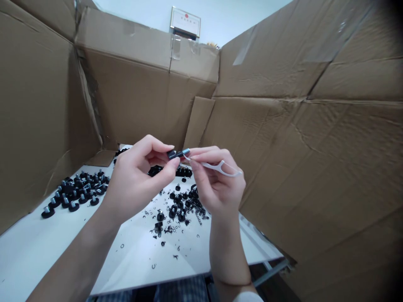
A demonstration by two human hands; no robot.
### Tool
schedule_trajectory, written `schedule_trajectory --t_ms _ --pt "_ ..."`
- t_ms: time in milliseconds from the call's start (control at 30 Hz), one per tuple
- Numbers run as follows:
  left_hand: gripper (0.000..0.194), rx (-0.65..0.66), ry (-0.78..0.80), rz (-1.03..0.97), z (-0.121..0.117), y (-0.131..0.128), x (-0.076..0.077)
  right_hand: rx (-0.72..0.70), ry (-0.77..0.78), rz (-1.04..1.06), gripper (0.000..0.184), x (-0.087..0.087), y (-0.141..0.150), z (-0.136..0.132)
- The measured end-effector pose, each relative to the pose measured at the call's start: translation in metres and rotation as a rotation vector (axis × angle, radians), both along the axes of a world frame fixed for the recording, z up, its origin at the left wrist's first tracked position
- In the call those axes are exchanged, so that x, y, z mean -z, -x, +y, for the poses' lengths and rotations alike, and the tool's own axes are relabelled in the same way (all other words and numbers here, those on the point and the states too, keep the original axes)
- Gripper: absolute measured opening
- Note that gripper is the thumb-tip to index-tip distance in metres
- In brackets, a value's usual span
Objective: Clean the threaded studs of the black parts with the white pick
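My left hand (136, 180) pinches a small black part with a silver metal end (178, 154) between thumb and fingertips. My right hand (217, 184) is shut on a white plastic floss pick (220, 167), and the thread end of the pick reaches the silver end of the part. The two hands are close together above the white table (132, 251). Behind my left hand, a group of black round feet with silver threaded studs (72, 193) stands on the table. Some black pieces behind my hands are partly hidden.
Black feet and curled black shavings with small rings (182, 205) are scattered below my right hand. Brown cardboard sheets (315, 167) wall the table on the left, back and right. A metal table frame (270, 272) shows at the lower right.
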State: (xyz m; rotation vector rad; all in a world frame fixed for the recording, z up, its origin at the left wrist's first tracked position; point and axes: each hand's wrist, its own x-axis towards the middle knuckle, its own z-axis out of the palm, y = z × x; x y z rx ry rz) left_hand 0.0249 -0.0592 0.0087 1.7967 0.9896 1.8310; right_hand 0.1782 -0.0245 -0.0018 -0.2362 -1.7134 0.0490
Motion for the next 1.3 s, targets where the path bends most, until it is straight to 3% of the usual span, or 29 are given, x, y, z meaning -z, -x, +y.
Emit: schedule_trajectory --t_ms 267,467,767,1000,1300 --pt "0.011 -0.016 0.000 0.042 -0.0013 -0.0006 -0.0019 0.026 0.012 0.005 0.016 -0.0010 -0.0011 -0.0020" --pt "0.009 -0.055 -0.132 0.083 0.0041 -0.0014 0.0044 0.047 0.056 0.009 0.013 0.0004 -0.0005 -0.0015" --pt "0.009 -0.044 -0.127 0.036 0.0050 -0.0004 0.0063 -0.064 0.067 0.007 0.013 -0.0009 -0.0017 -0.0034" --pt "0.010 -0.035 -0.156 0.082 0.0064 0.0037 0.0061 0.006 0.039 -0.025 0.013 0.0000 -0.0028 -0.0041" --pt "0.008 -0.053 -0.085 0.082 0.0038 0.0032 0.0026 0.146 -0.137 -0.102 0.022 -0.0020 -0.0015 -0.0083"
